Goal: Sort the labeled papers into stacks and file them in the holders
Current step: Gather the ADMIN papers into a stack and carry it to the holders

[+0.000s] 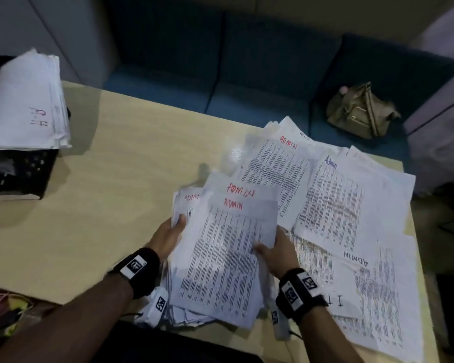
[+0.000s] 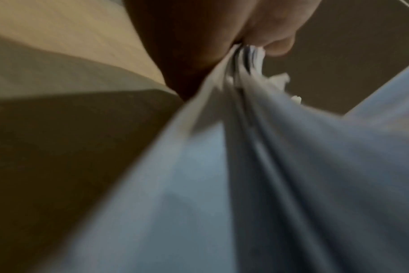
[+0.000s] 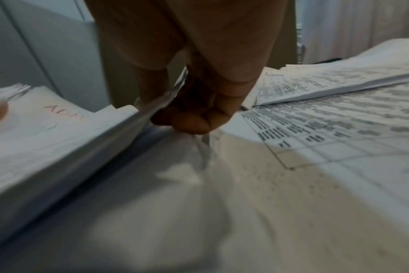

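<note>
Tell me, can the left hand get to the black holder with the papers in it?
Probably not right now. The left hand grips the ADMIN stack together with the right hand. The bare table leaves the way to the black holder free, once that grip lets go.

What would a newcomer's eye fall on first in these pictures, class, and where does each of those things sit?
First, the stack of ADMIN papers at the table's near edge, gripped by the left hand and the right hand on either side. Next, the loose sheets marked ADMIN, fanned out over the right of the wooden table. Last, the black holder at the far left, with white papers on top.
</note>
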